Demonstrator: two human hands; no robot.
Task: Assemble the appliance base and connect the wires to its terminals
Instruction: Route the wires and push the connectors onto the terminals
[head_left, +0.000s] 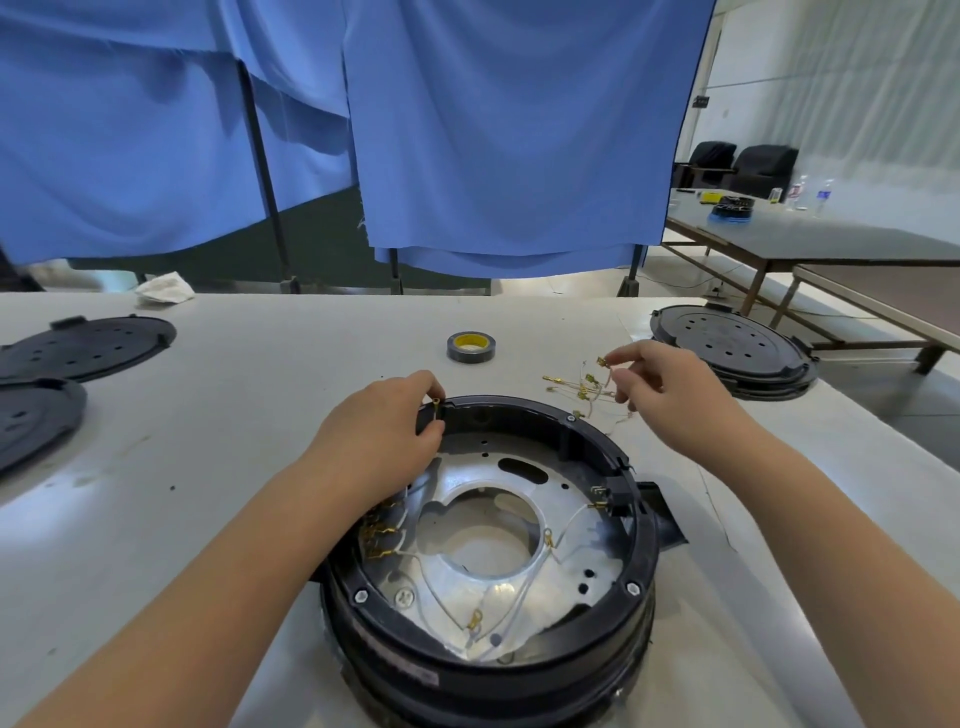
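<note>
A round black appliance base (644, 551) stands open side up at the table's near middle, with a silver metal plate (550, 467) inside it. Thin white wires with brass terminals (475, 618) lie across that plate. My left hand (384, 431) is at the base's far left rim and pinches a wire's brass terminal (436, 404) against it. My right hand (670, 395) hovers just beyond the base on the right and pinches one brass terminal (602, 361) of a loose wire bundle (582, 387) lying on the table.
A roll of grey tape (470, 346) lies beyond the base. Black perforated round covers lie at the left (88, 345) and stacked at the right edge (727, 348). A crumpled white cloth (165, 288) sits far left. Blue curtains (493, 130) hang behind the table.
</note>
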